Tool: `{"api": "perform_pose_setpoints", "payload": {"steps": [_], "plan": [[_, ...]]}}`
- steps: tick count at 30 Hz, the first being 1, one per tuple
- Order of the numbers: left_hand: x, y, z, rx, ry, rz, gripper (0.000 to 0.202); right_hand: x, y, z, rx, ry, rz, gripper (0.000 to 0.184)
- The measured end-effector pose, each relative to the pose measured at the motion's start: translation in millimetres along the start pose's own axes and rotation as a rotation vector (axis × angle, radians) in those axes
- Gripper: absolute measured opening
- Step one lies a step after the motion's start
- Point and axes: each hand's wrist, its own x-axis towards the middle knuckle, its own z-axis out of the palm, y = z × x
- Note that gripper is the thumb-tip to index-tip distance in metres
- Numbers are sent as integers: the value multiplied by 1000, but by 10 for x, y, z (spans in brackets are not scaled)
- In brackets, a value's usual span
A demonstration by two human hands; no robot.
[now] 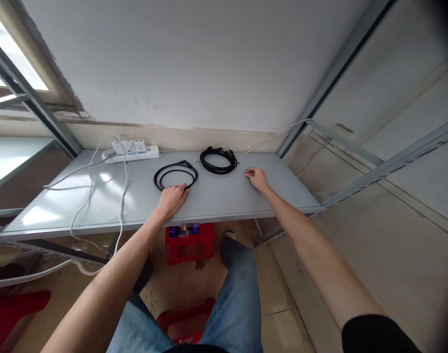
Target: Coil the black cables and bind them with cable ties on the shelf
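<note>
My left hand [173, 198] is at the near side of a loosely coiled black cable [195, 171], its fingers closed over the lower part of the loops. The coil lies flat on the grey shelf [224, 198]. To its right, farther back, rests a second black cable coil [218, 170], thicker and more tightly bundled, with thin tie ends sticking out. My right hand [257, 178] is right of that second coil, close above the shelf. Its fingertips pinch a small thin dark wire loop [245, 171], too small to make out fully.
At the back left stands a white power strip [150, 152] with plugged-in adapters. White cords [124, 193] run from it over the shelf's front edge. Metal posts [319, 81] frame both sides. Below are a red stool [190, 252] and another red stool [187, 314] between my legs.
</note>
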Motion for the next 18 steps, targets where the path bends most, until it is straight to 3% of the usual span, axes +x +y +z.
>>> {"api": "perform_pose_setpoints", "payload": {"steps": [11,18], "plan": [[7,-13,2,24,-7,11,45,-30,-54,-2,-151,-3,-56,19],[7,-13,1,14,-15,4,45,23,-184,-94,-319,-103,-166,24]]}}
